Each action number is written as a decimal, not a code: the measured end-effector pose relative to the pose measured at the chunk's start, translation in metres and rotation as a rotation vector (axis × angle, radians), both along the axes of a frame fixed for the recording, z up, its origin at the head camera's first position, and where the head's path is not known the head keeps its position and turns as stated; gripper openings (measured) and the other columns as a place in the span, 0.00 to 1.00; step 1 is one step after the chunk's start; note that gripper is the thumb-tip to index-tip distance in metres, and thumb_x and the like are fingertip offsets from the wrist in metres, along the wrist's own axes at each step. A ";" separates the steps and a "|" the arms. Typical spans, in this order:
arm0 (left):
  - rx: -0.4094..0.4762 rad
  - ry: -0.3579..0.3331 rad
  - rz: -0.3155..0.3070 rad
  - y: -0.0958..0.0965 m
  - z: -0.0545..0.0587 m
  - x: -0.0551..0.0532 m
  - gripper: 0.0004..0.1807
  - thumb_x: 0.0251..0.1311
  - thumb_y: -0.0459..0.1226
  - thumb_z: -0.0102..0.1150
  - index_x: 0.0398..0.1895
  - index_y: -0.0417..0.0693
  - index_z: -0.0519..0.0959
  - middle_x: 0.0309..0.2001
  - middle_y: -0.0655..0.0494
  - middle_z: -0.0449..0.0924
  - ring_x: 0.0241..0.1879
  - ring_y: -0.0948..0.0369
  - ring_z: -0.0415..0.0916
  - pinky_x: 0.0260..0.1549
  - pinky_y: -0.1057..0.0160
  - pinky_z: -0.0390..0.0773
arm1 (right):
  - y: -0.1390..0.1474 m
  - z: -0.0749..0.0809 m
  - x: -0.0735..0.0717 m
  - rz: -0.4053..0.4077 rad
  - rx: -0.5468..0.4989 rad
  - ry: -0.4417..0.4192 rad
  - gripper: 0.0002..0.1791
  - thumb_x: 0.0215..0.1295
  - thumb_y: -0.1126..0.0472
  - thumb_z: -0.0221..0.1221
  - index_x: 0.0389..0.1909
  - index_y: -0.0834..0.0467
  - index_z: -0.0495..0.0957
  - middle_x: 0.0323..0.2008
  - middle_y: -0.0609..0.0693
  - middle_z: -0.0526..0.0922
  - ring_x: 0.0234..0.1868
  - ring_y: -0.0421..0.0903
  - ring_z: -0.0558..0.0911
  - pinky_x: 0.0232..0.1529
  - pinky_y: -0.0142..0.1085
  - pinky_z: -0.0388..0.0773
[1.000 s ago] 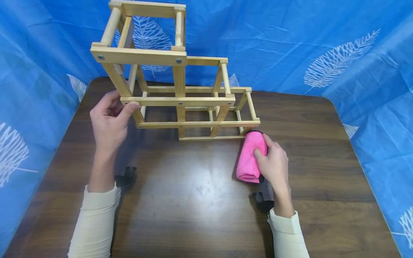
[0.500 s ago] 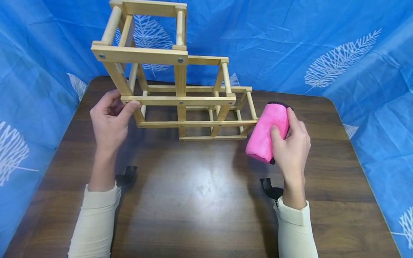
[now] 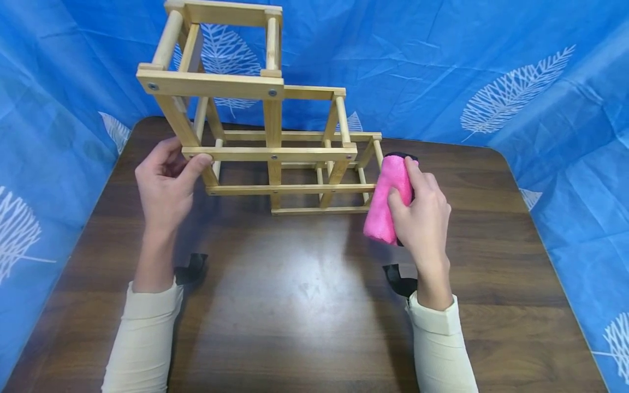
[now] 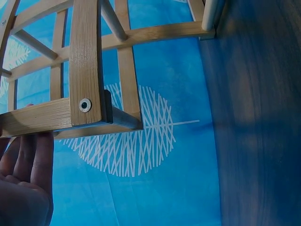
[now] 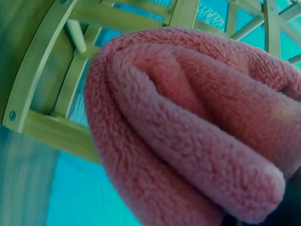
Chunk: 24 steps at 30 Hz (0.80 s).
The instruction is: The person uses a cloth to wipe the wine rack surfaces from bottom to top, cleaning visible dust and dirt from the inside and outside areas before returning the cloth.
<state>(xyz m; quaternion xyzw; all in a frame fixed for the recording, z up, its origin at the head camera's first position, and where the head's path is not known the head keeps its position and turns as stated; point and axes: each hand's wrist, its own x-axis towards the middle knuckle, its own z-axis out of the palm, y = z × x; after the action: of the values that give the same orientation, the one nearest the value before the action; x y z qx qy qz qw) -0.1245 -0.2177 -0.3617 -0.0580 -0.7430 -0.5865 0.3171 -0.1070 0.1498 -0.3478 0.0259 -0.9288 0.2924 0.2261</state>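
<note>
Brown table [image 3: 304, 327] bears a stepped wooden rack [image 3: 273, 142]. A rolled pink cloth [image 3: 385, 204], raised above the table, overlaps the rack's low right end in the head view; contact is unclear. The right hand [image 3: 423, 215] grips the cloth, fingers curled round it; the left hand [image 3: 164, 183] pinches a rack rail. The step appears to be bringing cloth to rack; next, probably, a steady rack and careful aim are needed. No brand, label or writing is readable.

Free room over the near tabletop [image 3: 295, 322], the wooden rack [image 3: 274, 154] an obstacle behind.
</note>
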 end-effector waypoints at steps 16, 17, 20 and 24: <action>-0.007 -0.017 0.006 0.000 0.000 0.002 0.19 0.58 0.35 0.70 0.53 0.42 0.83 0.43 0.54 0.86 0.28 0.63 0.77 0.25 0.72 0.72 | -0.032 -0.004 0.003 0.129 -0.004 -0.027 0.30 0.61 0.62 0.63 0.66 0.57 0.73 0.43 0.59 0.81 0.31 0.53 0.76 0.28 0.48 0.72; -0.003 -0.015 0.005 -0.001 0.000 0.002 0.19 0.58 0.34 0.70 0.53 0.42 0.83 0.44 0.53 0.86 0.29 0.63 0.78 0.26 0.72 0.72 | -0.031 -0.005 0.003 0.117 -0.003 -0.027 0.30 0.61 0.62 0.63 0.66 0.57 0.73 0.43 0.59 0.81 0.31 0.53 0.76 0.28 0.49 0.72; -0.016 0.007 -0.007 -0.002 -0.001 0.001 0.19 0.59 0.35 0.69 0.53 0.42 0.83 0.45 0.51 0.86 0.33 0.63 0.81 0.31 0.72 0.76 | -0.025 -0.006 0.003 0.077 -0.005 -0.031 0.30 0.60 0.62 0.63 0.66 0.58 0.74 0.42 0.61 0.81 0.32 0.55 0.77 0.30 0.51 0.72; -0.002 0.013 -0.023 -0.002 -0.001 0.000 0.19 0.59 0.35 0.69 0.53 0.41 0.83 0.46 0.49 0.86 0.37 0.62 0.83 0.36 0.71 0.79 | -0.017 -0.007 0.004 0.016 -0.014 -0.036 0.30 0.60 0.62 0.63 0.66 0.59 0.73 0.43 0.63 0.81 0.36 0.57 0.79 0.34 0.53 0.72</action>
<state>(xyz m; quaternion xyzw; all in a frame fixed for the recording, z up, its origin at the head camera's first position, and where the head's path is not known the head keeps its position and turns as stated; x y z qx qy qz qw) -0.1246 -0.2196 -0.3630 -0.0708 -0.7407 -0.5891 0.3150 -0.1035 0.1329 -0.3545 0.0266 -0.9305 0.3010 0.2072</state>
